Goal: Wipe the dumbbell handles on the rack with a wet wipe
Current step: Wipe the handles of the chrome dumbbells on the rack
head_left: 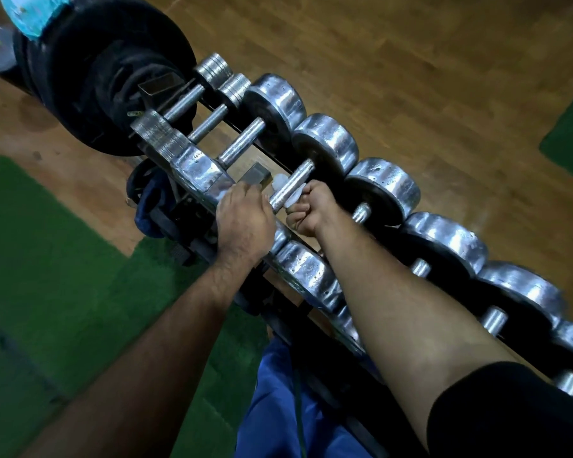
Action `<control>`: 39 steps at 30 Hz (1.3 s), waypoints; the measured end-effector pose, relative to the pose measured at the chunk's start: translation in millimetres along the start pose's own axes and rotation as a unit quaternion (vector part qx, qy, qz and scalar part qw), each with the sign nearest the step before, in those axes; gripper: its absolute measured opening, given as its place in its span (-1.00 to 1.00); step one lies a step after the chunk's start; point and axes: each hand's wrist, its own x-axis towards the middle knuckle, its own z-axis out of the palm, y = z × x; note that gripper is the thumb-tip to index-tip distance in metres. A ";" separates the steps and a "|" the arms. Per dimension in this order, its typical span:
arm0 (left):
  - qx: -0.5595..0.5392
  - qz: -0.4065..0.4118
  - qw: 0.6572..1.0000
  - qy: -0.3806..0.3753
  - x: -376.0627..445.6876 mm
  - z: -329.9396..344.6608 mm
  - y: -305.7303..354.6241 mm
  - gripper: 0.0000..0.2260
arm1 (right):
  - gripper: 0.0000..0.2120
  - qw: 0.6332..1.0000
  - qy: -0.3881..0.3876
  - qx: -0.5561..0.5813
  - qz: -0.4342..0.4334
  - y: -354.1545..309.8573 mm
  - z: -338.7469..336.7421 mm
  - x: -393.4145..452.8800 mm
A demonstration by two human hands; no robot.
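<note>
A row of chrome dumbbells lies across a black rack (212, 252) that runs from upper left to lower right. My right hand (306, 208) is closed around a white wet wipe (278, 180), which is wrapped under the knurled handle (291, 183) of one dumbbell in the middle of the row. My left hand (245, 219) rests palm down on that dumbbell's near chrome head, fingers curled over its edge. Further handles (242, 143) lie bare to the upper left, and others (361, 211) show partly behind my right forearm.
Large black weight plates (106, 74) stand at the rack's far left end, with a turquoise object (30, 14) on top. Wooden floor lies beyond the rack, green mats (47, 259) on the near side and at the right edge. My blue trousers (278, 408) are below.
</note>
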 end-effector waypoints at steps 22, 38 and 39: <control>-0.022 0.007 0.999 -0.030 1.8 -5.6 -0.5 -0.69 | -0.70 0.962 0.071 -0.262 -0.039 21.7 7.0 -50.1; -0.106 0.048 0.992 -0.036 -94.3 -12.6 47.7 -0.75 | -0.62 0.406 0.075 -0.840 -0.351 10.8 -62.8 -150.3; -0.118 0.036 0.992 -0.035 -98.6 -9.1 51.8 -0.76 | -0.59 0.356 0.054 -0.868 -0.342 13.1 -66.4 -151.9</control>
